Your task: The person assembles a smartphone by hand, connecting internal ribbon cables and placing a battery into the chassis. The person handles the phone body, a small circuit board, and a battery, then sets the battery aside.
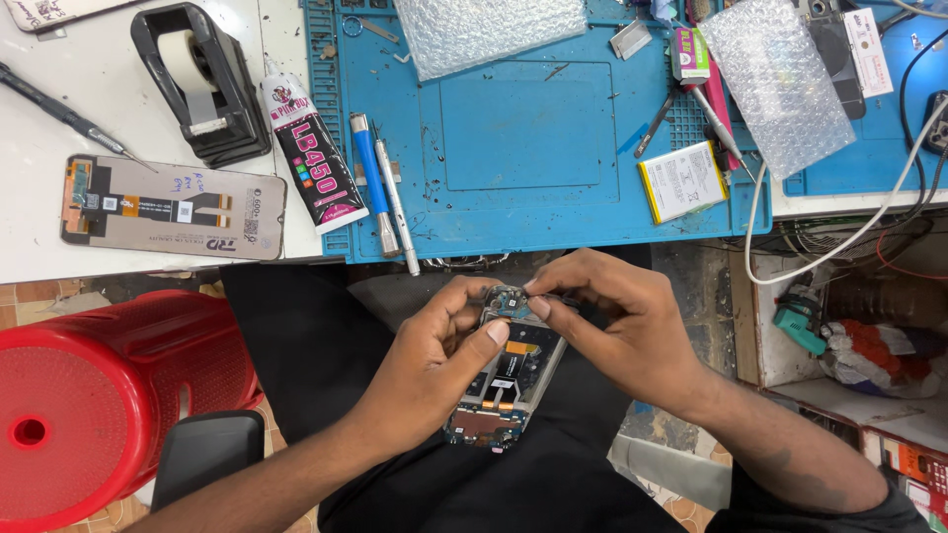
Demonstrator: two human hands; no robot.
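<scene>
1. You are sitting at the blue work mat [523, 128], which is lying on the bench above your lap; a red stool [89, 395] is standing to your left.
2. You are holding the opened phone frame [506, 380] over your lap, just below the mat's near edge. It is looking light and stiff, but its exposed boards and flex strips are likely fragile; grip by the side rails only.
3. Your left hand [430, 370] is cradling the frame from the left, fingers curled around its edge, thumb pressing on its face.
4. Your right hand [612, 316] is pinching closed on the small circuit board [509, 301] at the frame's top end. It is probably very light and easily bent; hold its edges.
</scene>
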